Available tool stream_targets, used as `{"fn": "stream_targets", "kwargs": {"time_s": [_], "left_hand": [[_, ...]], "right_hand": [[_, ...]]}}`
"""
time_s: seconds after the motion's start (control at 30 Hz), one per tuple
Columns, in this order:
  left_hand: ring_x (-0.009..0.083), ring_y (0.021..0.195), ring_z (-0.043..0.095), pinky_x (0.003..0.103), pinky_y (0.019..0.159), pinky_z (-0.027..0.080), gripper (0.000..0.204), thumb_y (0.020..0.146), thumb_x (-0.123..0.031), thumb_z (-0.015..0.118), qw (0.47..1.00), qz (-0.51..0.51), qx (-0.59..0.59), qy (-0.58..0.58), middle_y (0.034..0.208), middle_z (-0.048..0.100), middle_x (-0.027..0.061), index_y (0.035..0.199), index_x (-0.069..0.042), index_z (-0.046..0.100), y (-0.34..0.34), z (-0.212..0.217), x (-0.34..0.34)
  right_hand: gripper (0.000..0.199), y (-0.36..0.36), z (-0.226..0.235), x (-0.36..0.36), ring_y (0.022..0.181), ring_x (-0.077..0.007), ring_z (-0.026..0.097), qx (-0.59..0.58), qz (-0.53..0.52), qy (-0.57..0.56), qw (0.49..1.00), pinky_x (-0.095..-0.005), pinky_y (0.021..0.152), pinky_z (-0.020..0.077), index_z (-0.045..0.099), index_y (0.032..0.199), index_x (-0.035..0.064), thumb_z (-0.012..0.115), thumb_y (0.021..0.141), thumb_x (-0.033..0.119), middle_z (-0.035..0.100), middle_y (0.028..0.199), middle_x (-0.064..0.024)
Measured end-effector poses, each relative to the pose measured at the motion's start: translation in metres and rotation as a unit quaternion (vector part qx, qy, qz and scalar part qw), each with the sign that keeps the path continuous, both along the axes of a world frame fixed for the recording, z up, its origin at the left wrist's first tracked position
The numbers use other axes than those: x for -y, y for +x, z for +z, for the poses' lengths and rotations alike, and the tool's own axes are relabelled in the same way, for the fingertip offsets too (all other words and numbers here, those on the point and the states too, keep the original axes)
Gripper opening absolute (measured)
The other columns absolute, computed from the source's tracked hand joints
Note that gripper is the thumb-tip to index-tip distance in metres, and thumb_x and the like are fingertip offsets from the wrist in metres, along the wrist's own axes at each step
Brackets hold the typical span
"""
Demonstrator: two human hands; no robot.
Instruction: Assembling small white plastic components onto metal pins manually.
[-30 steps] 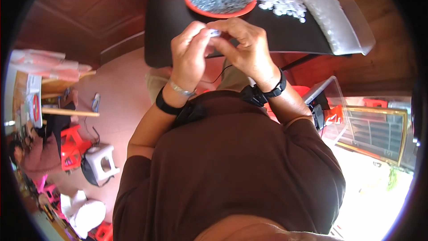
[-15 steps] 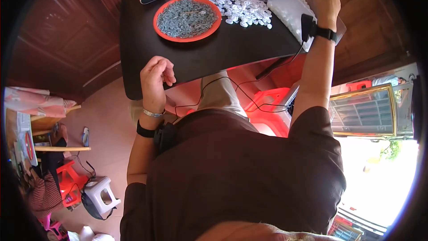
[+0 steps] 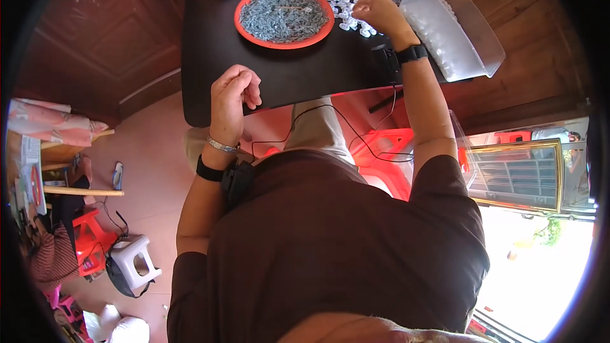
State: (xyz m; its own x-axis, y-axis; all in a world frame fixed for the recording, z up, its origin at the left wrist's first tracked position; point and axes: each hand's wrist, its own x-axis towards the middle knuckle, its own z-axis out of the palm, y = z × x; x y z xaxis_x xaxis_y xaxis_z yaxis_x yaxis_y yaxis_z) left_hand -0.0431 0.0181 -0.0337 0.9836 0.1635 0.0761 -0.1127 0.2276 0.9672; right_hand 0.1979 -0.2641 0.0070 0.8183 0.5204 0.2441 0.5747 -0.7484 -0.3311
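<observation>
Many white pieces (image 3: 347, 7) near curled right hand (image 3: 383, 16); curled left hand (image 3: 230, 98) near plate (image 3: 279, 44); contents unclear.

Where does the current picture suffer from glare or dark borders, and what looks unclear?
Head view: glare whitens the bright opening at lower right; head view: black borders surround the round fisheye image; head view: in the translucent bin, white contents blur together.

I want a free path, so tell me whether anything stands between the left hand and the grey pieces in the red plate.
Only the near rim of the red plate; otherwise just dark tabletop shows between the left hand and the grey pieces.
</observation>
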Motion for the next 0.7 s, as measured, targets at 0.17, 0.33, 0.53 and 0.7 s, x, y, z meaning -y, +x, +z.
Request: {"fn": "stream_targets", "kwargs": {"time_s": [0.17,0.33,0.53,0.7], "left_hand": [[0.0095,0.056,0.05,0.022,0.051,0.038,0.024,0.093,-0.018,0.043,1.0,-0.008,-0.005,0.026,0.065,0.052,0.0018,0.08,-0.003,0.055,0.0,-0.002,0.001],[0.0096,0.055,0.05,0.022,0.051,0.039,0.023,0.093,-0.018,0.044,1.0,-0.007,0.0,0.029,0.065,0.053,0.0019,0.08,-0.002,0.056,0.0,-0.002,0.002],[0.0095,0.056,0.05,0.022,0.051,0.039,0.023,0.092,-0.017,0.044,0.999,-0.008,-0.001,0.038,0.066,0.052,0.0019,0.081,-0.002,0.057,0.0,-0.004,0.002],[0.0094,0.057,0.05,0.022,0.052,0.039,0.023,0.092,-0.016,0.044,0.999,-0.012,-0.005,0.051,0.066,0.052,0.0017,0.081,-0.001,0.057,0.0,-0.004,0.003]], "right_hand": [[0.023,0.002,-0.008,-0.016,0.08,-0.0301,0.065,0.011,-0.037,-0.054,0.998,-0.0394,0.073,0.0508,0.07,0.079,0.012,0.066,0.071,0.033,0.068,0.081,-0.0104],[0.02,0.014,-0.019,-0.016,0.08,-0.03,0.065,0.033,-0.027,-0.082,0.996,-0.0401,0.074,0.0508,0.069,0.078,0.0118,0.065,0.072,0.031,0.068,0.08,-0.0102],[0.02,0.016,-0.015,-0.013,0.081,-0.0303,0.064,0.01,-0.001,-0.052,0.999,-0.04,0.074,0.0511,0.069,0.079,0.0116,0.06,0.073,0.028,0.068,0.081,-0.0093],[0.022,0.027,-0.012,-0.02,0.083,-0.0304,0.064,0.038,-0.011,-0.033,0.999,-0.0395,0.076,0.0507,0.07,0.088,0.0149,0.059,0.075,0.029,0.068,0.086,-0.0089]]}}
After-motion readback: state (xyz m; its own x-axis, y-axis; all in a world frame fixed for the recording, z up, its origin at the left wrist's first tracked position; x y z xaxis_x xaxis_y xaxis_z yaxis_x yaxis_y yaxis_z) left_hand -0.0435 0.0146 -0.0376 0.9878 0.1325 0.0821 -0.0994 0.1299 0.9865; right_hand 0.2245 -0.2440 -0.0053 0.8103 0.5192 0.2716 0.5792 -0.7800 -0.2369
